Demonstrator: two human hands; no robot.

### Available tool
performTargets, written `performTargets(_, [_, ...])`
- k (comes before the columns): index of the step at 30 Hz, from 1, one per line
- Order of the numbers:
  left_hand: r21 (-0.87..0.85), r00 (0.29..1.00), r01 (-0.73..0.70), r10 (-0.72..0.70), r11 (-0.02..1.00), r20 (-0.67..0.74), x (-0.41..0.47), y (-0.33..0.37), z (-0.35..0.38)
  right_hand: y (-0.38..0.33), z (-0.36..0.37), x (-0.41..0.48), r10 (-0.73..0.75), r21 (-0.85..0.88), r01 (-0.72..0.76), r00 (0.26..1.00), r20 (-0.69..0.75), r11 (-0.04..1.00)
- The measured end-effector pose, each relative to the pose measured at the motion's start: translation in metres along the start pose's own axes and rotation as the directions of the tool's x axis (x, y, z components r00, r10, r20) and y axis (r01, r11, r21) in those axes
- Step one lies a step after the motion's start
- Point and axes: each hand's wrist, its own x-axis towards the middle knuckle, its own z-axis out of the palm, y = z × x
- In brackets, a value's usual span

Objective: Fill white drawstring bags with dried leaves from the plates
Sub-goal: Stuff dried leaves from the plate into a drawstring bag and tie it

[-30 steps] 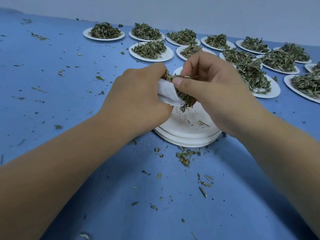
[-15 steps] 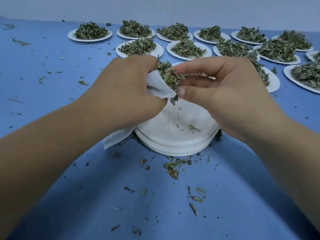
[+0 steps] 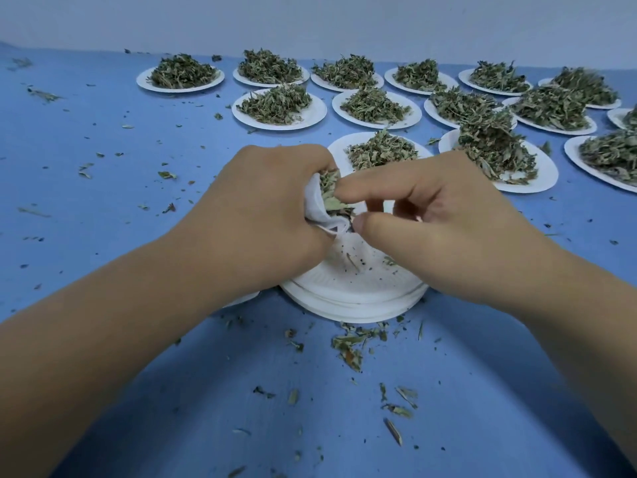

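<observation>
My left hand (image 3: 262,208) grips a white drawstring bag (image 3: 315,208) by its mouth, above a stack of empty white plates (image 3: 355,298). Dried leaves (image 3: 329,188) bulge out of the bag's opening. My right hand (image 3: 448,229) reaches in from the right: its straight index finger presses on those leaves, and the thumb lies just below the bag's rim. Most of the bag is hidden under my left hand. Right behind my hands, a plate (image 3: 339,143) carries a leaf pile (image 3: 381,151).
Several more white plates heaped with dried leaves (image 3: 279,103) stand in rows across the back and right of the blue table (image 3: 103,150). Loose leaf scraps (image 3: 348,350) lie on the cloth in front of the plate stack and are scattered to the left.
My right hand has let go of the pinch of leaves and now pushes them into the bag with its index finger. The view has tilted up, so more plates show.
</observation>
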Motion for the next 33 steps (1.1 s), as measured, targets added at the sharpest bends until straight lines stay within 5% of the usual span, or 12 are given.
performTargets(4, [0.003,0.999,-0.034,0.034,0.999,-0.032,-0.003,-0.003,-0.001,-0.002,-0.005,-0.002,0.006,0.086,-0.019,0.988,0.157,0.996])
performTargets(10, [-0.014,0.994,-0.086,0.085,0.996,-0.065,-0.006,-0.001,-0.005,0.000,0.001,-0.004,-0.107,0.036,0.107,0.994,0.009,0.994])
performTargets(17, [0.012,0.989,-0.147,0.147,0.989,-0.014,-0.006,0.004,-0.010,-0.005,0.006,-0.004,-0.215,-0.028,0.220,0.967,0.136,0.975])
performTargets(27, [0.055,0.990,-0.142,0.142,0.988,0.004,-0.008,0.008,-0.009,-0.007,0.005,-0.005,-0.160,0.043,0.170,0.972,-0.169,0.985])
performTargets(30, [-0.004,0.992,-0.123,0.123,0.992,-0.014,-0.007,0.008,-0.008,-0.004,0.003,-0.001,-0.108,-0.025,0.106,0.985,-0.133,0.994])
performTargets(33, [-0.048,0.989,-0.149,0.149,0.988,0.005,-0.007,0.009,-0.009,-0.001,0.002,0.001,-0.079,0.088,0.080,0.997,-0.013,0.993])
